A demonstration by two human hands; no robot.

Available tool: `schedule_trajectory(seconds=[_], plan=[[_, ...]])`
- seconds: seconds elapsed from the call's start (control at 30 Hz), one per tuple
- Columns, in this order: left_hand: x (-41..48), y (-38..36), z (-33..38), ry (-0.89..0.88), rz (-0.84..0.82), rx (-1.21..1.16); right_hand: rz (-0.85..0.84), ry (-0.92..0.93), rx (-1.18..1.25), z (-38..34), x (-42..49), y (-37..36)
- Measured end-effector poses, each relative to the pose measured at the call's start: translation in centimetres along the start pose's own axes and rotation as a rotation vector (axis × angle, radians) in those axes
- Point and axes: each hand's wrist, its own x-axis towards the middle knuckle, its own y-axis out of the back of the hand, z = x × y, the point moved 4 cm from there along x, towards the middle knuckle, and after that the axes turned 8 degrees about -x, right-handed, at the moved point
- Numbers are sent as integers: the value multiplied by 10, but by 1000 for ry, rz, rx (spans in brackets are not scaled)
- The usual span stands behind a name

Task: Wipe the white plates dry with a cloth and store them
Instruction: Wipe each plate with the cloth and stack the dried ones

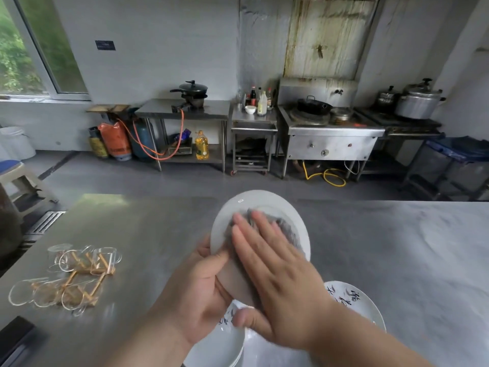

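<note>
In the head view, the white plate is being held tilted in the air above the tabletop, near the frame's centre, and the main risk is lying in how it is being held. The left grip is clamping only the rim at about 7 o'clock, thumb on the face and fingers curling behind. The right grip, fingers straight and close together, is pressing the grey cloth flat on the face without closing on anything. A hard wipe toward 12 o'clock would be working against that single hold, and a damp rim could be slipping out of it. The plate would then be dropping onto the stacked plates at 6 o'clock or the plate with black brushwork at 5 o'clock, chipping either. The cloth, being kept there by pressure alone, could also be sliding off. The hands are hiding the held plate's lower edge, so it may be hanging free of the stack or touching it. Those plates are crowding the near edge right under the hands. At 8 o'clock, well apart, clear glasses are lying on a wooden rack.
</note>
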Motion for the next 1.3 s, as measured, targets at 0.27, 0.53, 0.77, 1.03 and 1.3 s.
schedule_trajectory(seconds=[0.27,0.53,0.77,1.03,1.3], plan=[[-13,1,23,-8,-45,59,61,-175,150,51,44,21],[-24,1,31,110,-79,193,32,57,9,6,37,23],[-25,8,59,-23,1,89,118,-315,271,13,18,10],[-25,17,62,22,4,66,70,-146,117,21,52,28],[-15,31,73,-108,85,23,302,-485,216,-37,16,-23]])
